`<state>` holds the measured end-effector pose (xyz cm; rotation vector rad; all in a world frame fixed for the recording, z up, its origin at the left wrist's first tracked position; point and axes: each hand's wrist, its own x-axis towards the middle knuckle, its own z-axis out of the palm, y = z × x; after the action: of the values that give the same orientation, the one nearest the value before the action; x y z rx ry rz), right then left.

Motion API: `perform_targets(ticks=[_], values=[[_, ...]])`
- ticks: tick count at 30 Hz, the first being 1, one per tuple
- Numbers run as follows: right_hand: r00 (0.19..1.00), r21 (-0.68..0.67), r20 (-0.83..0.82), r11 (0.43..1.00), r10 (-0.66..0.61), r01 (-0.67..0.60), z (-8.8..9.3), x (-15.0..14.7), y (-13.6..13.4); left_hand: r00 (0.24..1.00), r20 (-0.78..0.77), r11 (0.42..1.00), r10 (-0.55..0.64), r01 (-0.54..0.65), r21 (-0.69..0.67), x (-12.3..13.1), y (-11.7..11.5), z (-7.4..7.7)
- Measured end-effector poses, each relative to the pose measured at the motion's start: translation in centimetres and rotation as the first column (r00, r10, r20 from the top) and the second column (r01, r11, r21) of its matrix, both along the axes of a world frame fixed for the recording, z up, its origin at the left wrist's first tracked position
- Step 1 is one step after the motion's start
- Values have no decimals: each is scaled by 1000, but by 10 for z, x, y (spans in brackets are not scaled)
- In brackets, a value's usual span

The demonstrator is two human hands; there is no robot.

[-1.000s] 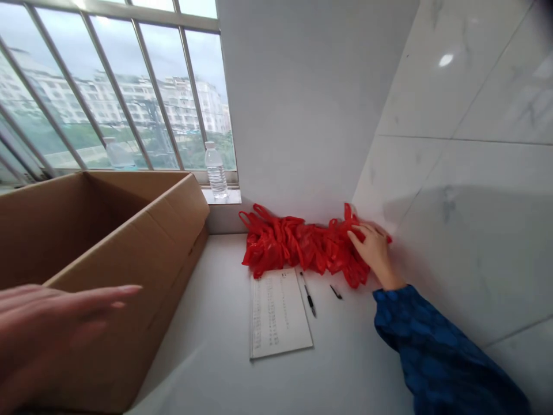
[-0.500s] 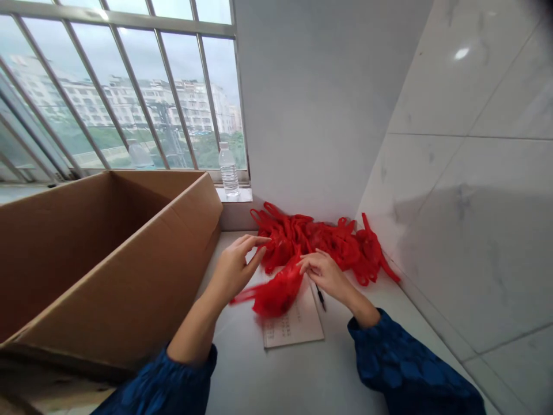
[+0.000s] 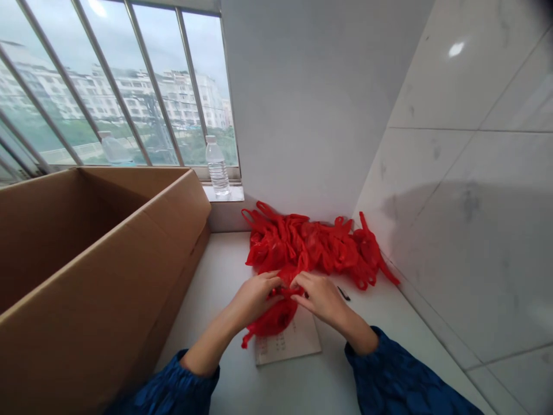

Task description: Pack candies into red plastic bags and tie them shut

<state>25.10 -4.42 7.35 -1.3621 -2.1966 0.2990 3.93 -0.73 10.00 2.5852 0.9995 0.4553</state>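
Note:
My left hand (image 3: pixel 254 297) and my right hand (image 3: pixel 318 298) meet over the white counter, both pinched on one red plastic bag (image 3: pixel 273 319) that hangs crumpled between and below them. The bag lies partly over a printed sheet of paper (image 3: pixel 294 343). Just beyond my hands a heap of more red bags (image 3: pixel 315 245) is piled against the back wall in the corner. Both of my sleeves are blue.
A large open cardboard box (image 3: pixel 129 253) fills the left side beside the counter (image 3: pixel 380 323). A water bottle (image 3: pixel 217 167) stands on the window sill behind barred glass. A small black clip or pen cap (image 3: pixel 344 294) lies right of my hands. Tiled wall runs along the right.
My right hand pulled a bag out of the pile toward me, and my left hand came in from the box side. Both hands now grip that bag together over the paper.

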Motion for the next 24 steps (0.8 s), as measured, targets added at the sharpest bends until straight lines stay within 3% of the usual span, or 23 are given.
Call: perform_targets(ticks=[4,7,9,11,13,16,19,21,24], values=[[998,-20,-56,999,35,-36,1,2,2,999,21,999,41,-41,-1,-11,5,-3],[996,-23,-84,1000,-10,8,11,19,0,990,30,990,137,-138,37,-29,11,5],[994,-18,-69,997,-81,80,18,34,-2,963,22,957,268,-269,114,-44,15,13],[985,-34,-76,988,-152,150,23,46,-4,908,59,887,415,-418,194,-55,19,20],[980,-78,-110,985,-164,155,26,52,-6,877,147,855,456,-478,199,-57,18,23],[986,-114,-129,989,-109,94,26,45,-8,929,229,944,290,-317,90,-37,8,15],[992,-104,-100,992,-78,68,25,34,-10,988,141,996,67,-75,54,-6,-7,-5],[994,-99,-64,992,-86,80,24,29,-13,997,81,996,16,-23,92,11,-14,-17],[989,-86,59,986,-137,142,22,25,-16,997,68,992,44,-51,117,21,-18,-28]])
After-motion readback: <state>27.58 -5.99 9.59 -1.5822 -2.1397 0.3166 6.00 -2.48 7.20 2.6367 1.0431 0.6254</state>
